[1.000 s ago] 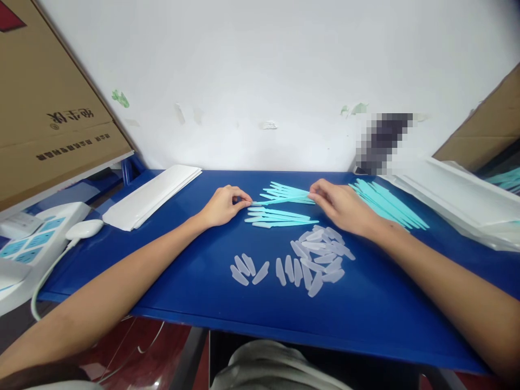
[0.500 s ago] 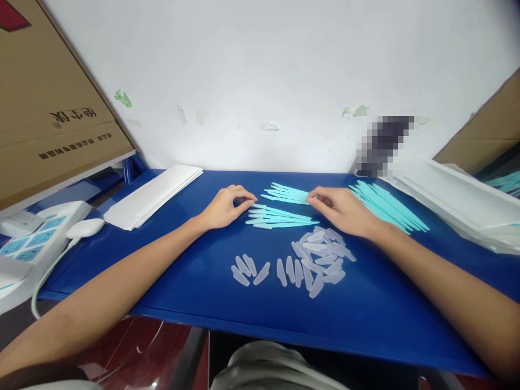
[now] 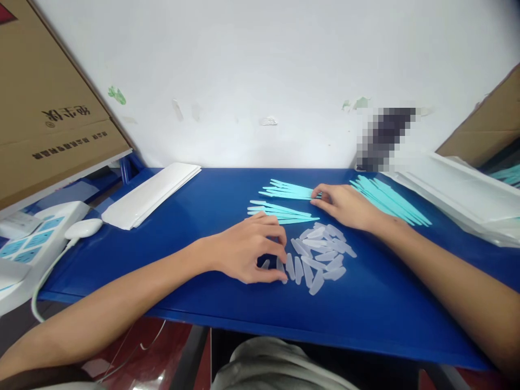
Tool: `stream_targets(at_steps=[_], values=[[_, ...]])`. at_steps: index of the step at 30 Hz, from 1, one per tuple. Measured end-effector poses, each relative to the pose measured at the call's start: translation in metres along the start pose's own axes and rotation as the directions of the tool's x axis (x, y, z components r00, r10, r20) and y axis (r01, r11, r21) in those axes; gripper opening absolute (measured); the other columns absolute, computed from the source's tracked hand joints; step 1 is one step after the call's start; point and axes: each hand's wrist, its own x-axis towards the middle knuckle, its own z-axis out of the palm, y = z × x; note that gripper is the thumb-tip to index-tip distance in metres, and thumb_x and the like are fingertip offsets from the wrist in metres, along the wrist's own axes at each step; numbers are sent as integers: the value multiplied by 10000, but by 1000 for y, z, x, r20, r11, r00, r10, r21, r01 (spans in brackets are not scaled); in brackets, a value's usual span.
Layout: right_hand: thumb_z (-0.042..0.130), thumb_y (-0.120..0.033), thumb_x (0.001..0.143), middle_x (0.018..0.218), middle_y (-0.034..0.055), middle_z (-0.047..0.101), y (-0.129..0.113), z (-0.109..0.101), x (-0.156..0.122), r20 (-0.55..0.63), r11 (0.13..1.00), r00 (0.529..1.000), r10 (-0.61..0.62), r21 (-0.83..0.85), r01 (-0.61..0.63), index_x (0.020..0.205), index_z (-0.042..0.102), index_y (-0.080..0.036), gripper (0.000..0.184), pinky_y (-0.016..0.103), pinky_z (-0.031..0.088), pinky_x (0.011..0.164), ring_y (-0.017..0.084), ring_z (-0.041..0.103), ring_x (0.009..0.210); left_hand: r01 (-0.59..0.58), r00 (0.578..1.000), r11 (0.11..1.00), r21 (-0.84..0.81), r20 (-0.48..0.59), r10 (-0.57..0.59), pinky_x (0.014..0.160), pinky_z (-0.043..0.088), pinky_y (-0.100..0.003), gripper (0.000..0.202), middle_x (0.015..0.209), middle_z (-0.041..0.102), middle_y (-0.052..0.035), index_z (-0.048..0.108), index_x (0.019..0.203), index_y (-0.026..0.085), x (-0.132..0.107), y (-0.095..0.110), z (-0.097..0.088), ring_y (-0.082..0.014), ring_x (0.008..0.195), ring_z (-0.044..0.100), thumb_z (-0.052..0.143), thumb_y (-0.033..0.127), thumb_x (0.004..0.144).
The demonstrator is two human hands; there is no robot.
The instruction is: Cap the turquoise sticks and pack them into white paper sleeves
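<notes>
Flat frosted-plastic slips (image 3: pixel 317 283) are spread toward the blue surface's (image 3: pixel 244 311) near edge, likely for easy reach; left hand (image 3: pixel 252 246) parted wide, right hand (image 3: pixel 341 205) at slim turquoise sticks (image 3: pixel 286 189), grip untellable.

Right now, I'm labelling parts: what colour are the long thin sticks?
Turquoise sticks, clearest in the head view.

Sticks (image 3: pixel 284 189) are showing pale turquoise, unpatterned. Small plastic pieces (image 3: pixel 320 249) are showing cloudy, see-through white with faint lilac tinge. Table (image 3: pixel 365 319) is gleaming solid deep blue. Flat sheets (image 3: pixel 150 196) and tray (image 3: pixel 467 179) are showing plain white. Power strip (image 3: pixel 43 259) is pairing white body with light-blue panels (image 3: pixel 39 236). Cardboard box (image 3: pixel 52 76) is showing brown, bearing black lettering (image 3: pixel 67 114) and red patch (image 3: pixel 5 13). Wall (image 3: pixel 244 65) is showing white, carrying green spots (image 3: pixel 117 95). Floor (image 3: pixel 150 368) is showing red.
</notes>
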Motion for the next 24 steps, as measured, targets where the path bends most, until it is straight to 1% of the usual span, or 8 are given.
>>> stream_targets(at_steps=[6, 11, 14, 16, 18, 20, 22, 24], values=[[479, -384, 980, 810, 35, 708, 2, 0, 1, 72, 1000, 997, 2, 20, -3, 942, 601, -231, 200, 314, 376, 647, 210, 614, 734, 33, 996, 999, -25, 81, -31, 884, 388, -370, 221, 1019, 687, -52, 759, 941, 235, 0, 0, -6, -223, 953, 549, 709, 449, 922], [351, -407, 1020, 838, 57, 680, 3, 1, -2, 38, 998, 998, -54, -27, 55, 918, 500, -233, 250, 326, 361, 647, 213, 579, 715, 51, 991, 997, -62, 129, -43, 865, 388, -347, 227, 1023, 677, -61, 714, 917, 192, 1, 3, -10, -219, 957, 533, 670, 411, 955], [314, -408, 1024, 808, 52, 660, -1, -2, -3, 8, 999, 999, -49, -16, 49, 933, 467, -234, 249, 331, 355, 660, 215, 574, 701, 64, 997, 990, -123, 53, -58, 853, 409, -330, 193, 935, 693, -41, 683, 917, 190, 1, 0, -9, -200, 900, 544, 672, 377, 962], [314, -398, 1019, 744, 33, 636, -4, -5, -3, -15, 999, 999, -29, -24, 28, 933, 466, -234, 239, 341, 358, 698, 213, 567, 674, 102, 989, 980, -172, -92, -119, 819, 430, -311, 175, 873, 702, -19, 673, 897, 191, 0, -8, -8, -176, 836, 558, 686, 355, 957], [319, -391, 1011, 676, 13, 599, -6, -8, -3, -22, 1000, 1000, -1, -19, 1, 923, 467, -234, 233, 343, 357, 710, 205, 551, 631, 172, 930, 964, -201, -288, -226, 759, 449, -291, 178, 849, 715, -12, 684, 872, 194, -1, -22, -7, -162, 788, 570, 694, 355, 947], [322, -399, 1007, 647, 5, 577, -8, -10, -3, -19, 1000, 1000, 21, 19, -21, 931, 468, -235, 232, 331, 352, 676, 200, 540, 599, 268, 823, 942, -203, -459, -333, 721, 461, -287, 174, 855, 738, -21, 716, 870, 200, -5, -41, -6, -163, 770, 582, 687, 357, 938], [330, -412, 1006, 619, 1, 559, -9, -11, -3, -28, 998, 999, 42, 56, -40, 952, 474, -236, 234, 321, 341, 632, 201, 533, 577, 381, 723, 905, -190, -549, -419, 751, 476, -307, 168, 878, 765, -29, 755, 910, 208, -10, -61, -6, -169, 773, 599, 671, 351, 934], [345, -411, 1003, 577, -5, 537, -10, -11, -3, -53, 996, 997, 61, 72, -57, 965, 482, -235, 226, 320, 335, 612, 203, 526, 559, 481, 658, 855, -195, -564, -499, 775, 485, -327, 195, 914, 785, -39, 779, 970, 209, -15, -79, -6, -179, 786, 630, 659, 358, 928]])
